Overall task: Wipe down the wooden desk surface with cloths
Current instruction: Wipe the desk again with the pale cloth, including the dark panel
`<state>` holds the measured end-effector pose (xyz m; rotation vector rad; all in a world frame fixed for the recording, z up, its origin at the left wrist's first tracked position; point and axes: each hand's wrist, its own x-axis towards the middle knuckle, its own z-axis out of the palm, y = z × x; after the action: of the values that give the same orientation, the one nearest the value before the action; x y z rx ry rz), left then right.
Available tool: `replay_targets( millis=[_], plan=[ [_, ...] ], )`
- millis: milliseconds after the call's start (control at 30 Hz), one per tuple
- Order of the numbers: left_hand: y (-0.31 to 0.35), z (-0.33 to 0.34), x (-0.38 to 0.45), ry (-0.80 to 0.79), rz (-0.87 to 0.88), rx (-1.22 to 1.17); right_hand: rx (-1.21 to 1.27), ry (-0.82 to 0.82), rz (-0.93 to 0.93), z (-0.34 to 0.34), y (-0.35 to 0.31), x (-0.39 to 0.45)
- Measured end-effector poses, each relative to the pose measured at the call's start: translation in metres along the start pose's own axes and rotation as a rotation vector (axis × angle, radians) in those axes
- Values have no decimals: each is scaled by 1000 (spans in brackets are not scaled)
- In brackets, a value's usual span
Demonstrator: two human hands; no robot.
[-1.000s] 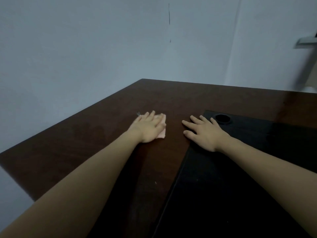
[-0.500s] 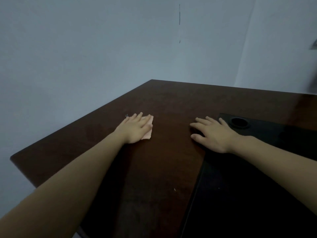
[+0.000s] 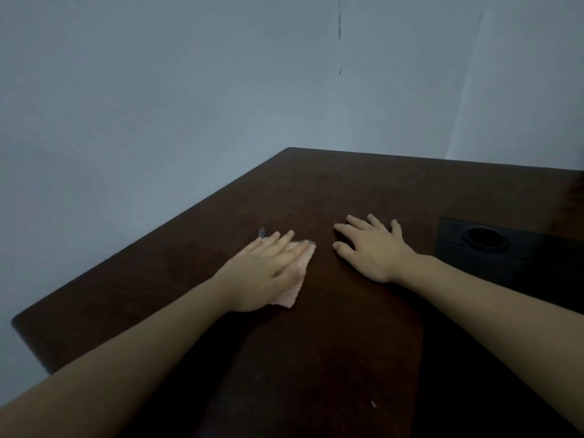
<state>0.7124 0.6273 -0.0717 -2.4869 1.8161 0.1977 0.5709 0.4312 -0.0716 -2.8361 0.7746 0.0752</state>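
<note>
Both bare forearms reach forward from the bottom corners of the head view and converge toward the middle of the dark brown wooden counter [image 3: 363, 191]. The left hand [image 3: 268, 270] lies palm down, fingers straight and held close together, pointing up and to the right. It presses flat on a small pale pink cloth [image 3: 300, 276], which lies on the counter under the palm and fingers; only the cloth's right edge and a lower corner show past the hand. The fingers are not curled round the cloth, so the hand is released and simply bears down on it.

The right hand [image 3: 371, 251] rests palm down on bare wood just beside the cloth, apart from it. Its fingers are spread and nearly straight, pointing up and to the left, with the thumb stretched toward the left hand. It holds nothing.

A small speckled mark [image 3: 261, 231] sits on the counter just beyond the left fingertips; what it is cannot be told. To the right of the right wrist lies a black panel [image 3: 518, 267] with a round opening [image 3: 482, 239] in it. A tiny pale fleck [image 3: 374, 404] lies on the wood near the bottom edge. Plain grey-blue walls [image 3: 158, 105] meet behind the counter's far corner.
</note>
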Motion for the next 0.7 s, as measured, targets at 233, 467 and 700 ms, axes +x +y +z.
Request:
replay_targets(
  millis=[233,467,700],
  plan=[
    [-49,-3,76,28,-255,2,-11,21,6,3,0,-1],
    [-17,-9,114,48,-351,-48,-4,32,4,2,0,-1],
    [1,2,11,-23,-28,66,-12,25,2,1,0,-3]
  ],
)
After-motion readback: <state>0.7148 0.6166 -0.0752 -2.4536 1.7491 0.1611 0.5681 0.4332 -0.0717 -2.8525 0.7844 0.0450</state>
